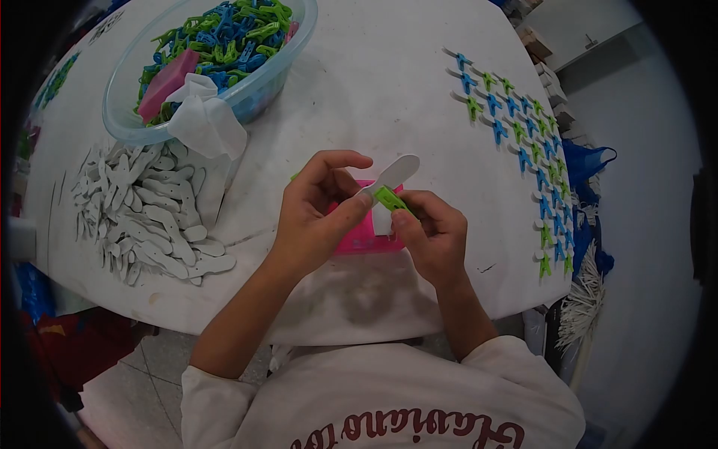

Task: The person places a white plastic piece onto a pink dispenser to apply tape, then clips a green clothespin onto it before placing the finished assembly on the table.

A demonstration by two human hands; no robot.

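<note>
My left hand [318,213] pinches a flat white plastic strip [400,169] with a rounded, spoon-like end that points up and right. In my right hand [435,236], thumb and fingers grip a green clothespin [390,199], held right against the strip. Below both hands a pink box [351,244] with a white part in its middle stands on the table, partly hidden by my fingers. A heap of similar white strips [161,217] lies to the left of my left hand.
A clear blue basin [120,123] full of green and blue clothespins stands at the upper left, with a white cloth [208,126] over its rim. Rows of strips with clothespins [517,131] line the right side of the white table [351,82]. Blue bags [587,161] are beyond the right edge.
</note>
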